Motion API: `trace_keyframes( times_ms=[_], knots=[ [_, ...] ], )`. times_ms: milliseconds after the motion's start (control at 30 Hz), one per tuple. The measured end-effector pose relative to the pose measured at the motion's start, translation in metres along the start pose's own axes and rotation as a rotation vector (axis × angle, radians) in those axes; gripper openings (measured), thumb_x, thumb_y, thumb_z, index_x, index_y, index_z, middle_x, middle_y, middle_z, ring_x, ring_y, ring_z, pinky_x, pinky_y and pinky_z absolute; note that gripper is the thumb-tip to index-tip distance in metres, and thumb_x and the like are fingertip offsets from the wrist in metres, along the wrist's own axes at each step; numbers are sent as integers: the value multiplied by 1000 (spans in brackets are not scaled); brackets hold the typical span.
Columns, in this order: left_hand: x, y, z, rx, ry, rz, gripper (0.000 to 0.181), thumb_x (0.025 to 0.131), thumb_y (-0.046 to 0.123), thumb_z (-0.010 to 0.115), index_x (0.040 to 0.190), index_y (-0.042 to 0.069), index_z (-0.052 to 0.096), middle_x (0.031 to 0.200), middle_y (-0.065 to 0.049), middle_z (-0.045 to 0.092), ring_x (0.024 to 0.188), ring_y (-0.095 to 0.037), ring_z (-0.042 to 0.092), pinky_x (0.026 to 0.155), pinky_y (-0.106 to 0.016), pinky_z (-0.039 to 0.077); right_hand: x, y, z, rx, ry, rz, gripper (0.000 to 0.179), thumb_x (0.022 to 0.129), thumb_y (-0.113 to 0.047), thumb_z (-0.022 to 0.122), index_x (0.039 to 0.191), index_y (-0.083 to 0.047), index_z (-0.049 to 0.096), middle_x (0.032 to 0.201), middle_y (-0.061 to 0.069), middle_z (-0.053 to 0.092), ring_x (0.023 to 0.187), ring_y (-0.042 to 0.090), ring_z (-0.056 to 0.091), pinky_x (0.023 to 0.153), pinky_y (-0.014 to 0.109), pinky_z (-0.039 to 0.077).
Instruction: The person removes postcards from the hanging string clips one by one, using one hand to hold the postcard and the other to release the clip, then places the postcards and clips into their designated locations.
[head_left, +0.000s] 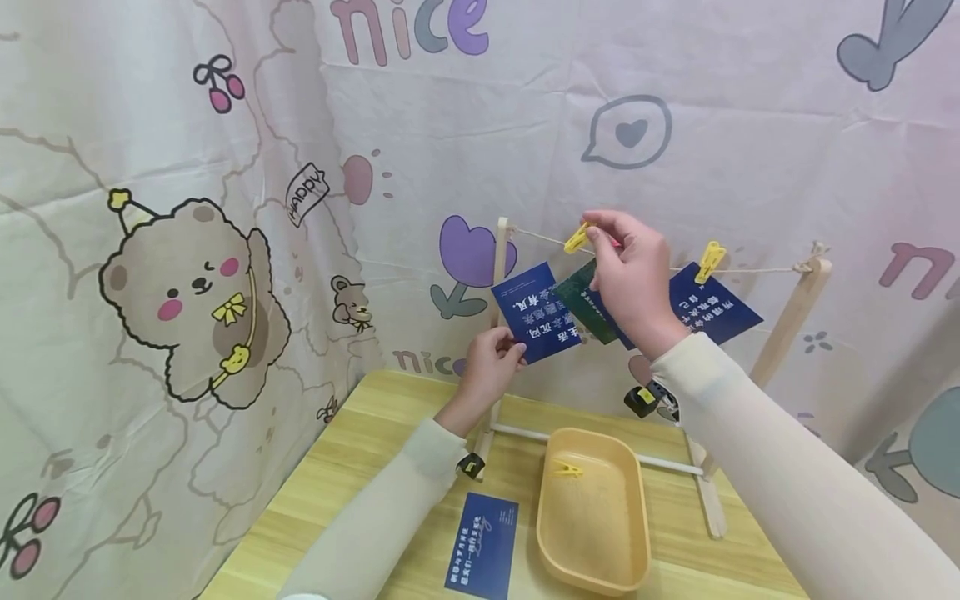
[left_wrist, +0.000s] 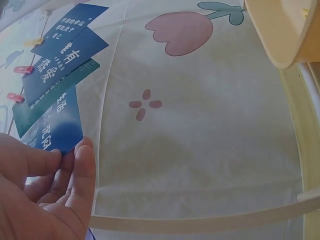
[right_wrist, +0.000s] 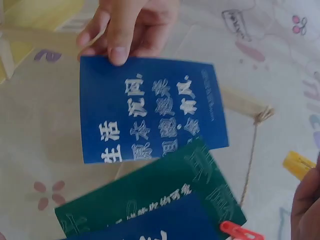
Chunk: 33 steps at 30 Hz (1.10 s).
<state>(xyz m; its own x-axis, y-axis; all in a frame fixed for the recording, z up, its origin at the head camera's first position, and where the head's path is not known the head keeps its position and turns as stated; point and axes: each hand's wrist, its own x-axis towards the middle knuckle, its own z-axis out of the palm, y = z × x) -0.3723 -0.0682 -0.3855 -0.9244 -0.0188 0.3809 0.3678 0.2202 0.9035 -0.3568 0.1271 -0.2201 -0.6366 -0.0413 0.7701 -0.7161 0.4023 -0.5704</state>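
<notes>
My left hand point(head_left: 491, 367) pinches the lower left corner of a blue card point(head_left: 536, 312) with white writing, between thumb and fingers. Just above that card, my right hand point(head_left: 633, 262) holds a yellow clothespin point(head_left: 576, 239) close to the thin cord point(head_left: 536, 236). Beside the held card hangs a green card point(right_wrist: 150, 195), partly overlapped by another blue card point(left_wrist: 50, 75). Red clothespins point(left_wrist: 23, 69) show on these two hanging cards. Farther right, a blue card point(head_left: 723, 312) hangs from a yellow clothespin point(head_left: 709, 261), partly hidden by my right wrist.
Wooden posts point(head_left: 791, 325) carry the cord, and a pale bar point(head_left: 667, 464) joins them low down. An orange tray point(head_left: 645, 550) on the wooden table point(head_left: 390, 442) holds a yellow clothespin point(head_left: 568, 470). Left of the tray lies a blue card point(head_left: 482, 546). A printed curtain point(head_left: 420, 133) stands behind.
</notes>
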Motion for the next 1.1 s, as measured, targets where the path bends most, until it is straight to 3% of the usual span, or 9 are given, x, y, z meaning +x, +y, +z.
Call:
trace_keyframes(
  times_ms=[200,300,433,533,667,767,1000,1100],
  knots=[
    [-11,-5,-6,29,12,5,8,107,4,68,101,-2,68,94,-16,72,85,-30,77,77,-38,69,-25,-10,-7,109,-88,-15,34,115,-16,53,148,-12,59,131,9,70,92,17,68,75,20,60],
    [-19,-6,-11,16,9,10,6,106,3,67,102,-2,69,95,-16,73,87,-34,77,77,-37,69,-42,-10,-11,149,-128,0,35,116,-13,49,151,-8,52,129,16,66,102,17,68,78,22,63],
    [-30,-8,-17,-2,-1,25,5,105,0,68,101,-3,69,94,-17,73,87,-39,76,72,-30,67,-65,-8,-16,189,-187,17,37,117,-10,44,153,-2,45,125,17,61,101,13,72,77,25,66],
    [-40,-8,-20,-11,-15,30,4,104,-1,68,100,-4,69,93,-17,73,82,-33,75,73,-32,68,-81,-5,-18,192,-236,38,38,117,-8,44,154,-1,43,124,15,60,98,11,75,73,28,67],
    [-56,-6,-25,-40,-45,7,4,104,-3,68,101,-5,68,92,-17,71,77,-23,73,74,-35,69,-101,1,-19,150,-265,58,40,115,-5,48,154,-3,44,122,14,62,93,12,74,63,29,65],
    [-69,-5,-29,-67,-91,-28,3,103,-5,68,101,-7,66,91,-17,69,77,-23,72,72,-32,68,-115,6,-19,113,-259,73,41,113,-4,53,154,-4,46,124,14,63,94,15,74,60,24,60],
    [-96,-4,-35,-17,-193,-91,4,104,-3,67,105,-5,70,92,-15,71,77,-21,71,72,-31,67,-146,23,-23,103,-229,143,48,107,3,61,153,-2,47,129,21,64,100,19,73,83,13,60],
    [-107,-7,-39,23,-225,-109,9,105,-1,66,111,-2,72,93,-13,71,77,-23,71,70,-31,67,-161,30,-25,114,-215,180,53,105,6,65,154,-2,47,128,20,67,99,14,72,80,16,62]
  ],
)
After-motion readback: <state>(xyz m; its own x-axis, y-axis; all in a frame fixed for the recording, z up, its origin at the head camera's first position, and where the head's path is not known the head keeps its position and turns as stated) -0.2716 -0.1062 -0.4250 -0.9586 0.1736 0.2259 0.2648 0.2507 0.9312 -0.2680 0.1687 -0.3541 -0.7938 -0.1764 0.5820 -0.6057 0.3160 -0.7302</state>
